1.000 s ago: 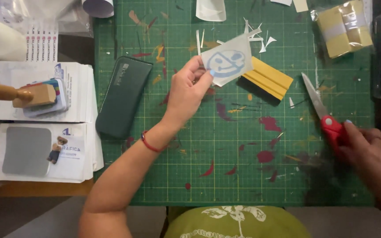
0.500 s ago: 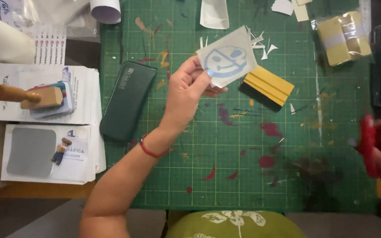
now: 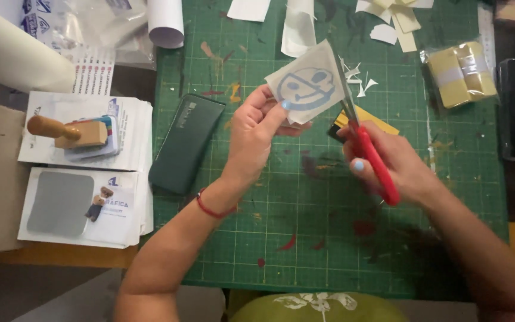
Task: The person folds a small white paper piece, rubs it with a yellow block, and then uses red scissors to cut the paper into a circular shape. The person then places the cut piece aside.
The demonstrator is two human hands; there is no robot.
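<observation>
While the left hand point(image 3: 256, 134) pinches the smiley decal sheet point(image 3: 306, 83) above the green mat point(image 3: 269, 238), right hand point(image 3: 388, 161) fingers grip red scissors point(image 3: 369, 152) at its edge; best cut slowly, rotating the sheet.

Both forearms are bare, with no sleeves in view. The left hand point(image 3: 256, 134) has a thin red cord bracelet point(image 3: 210, 209) around its wrist and a nail painted pale blue. The right hand point(image 3: 397, 164) shows the same pale blue polish (one nail visible).
</observation>
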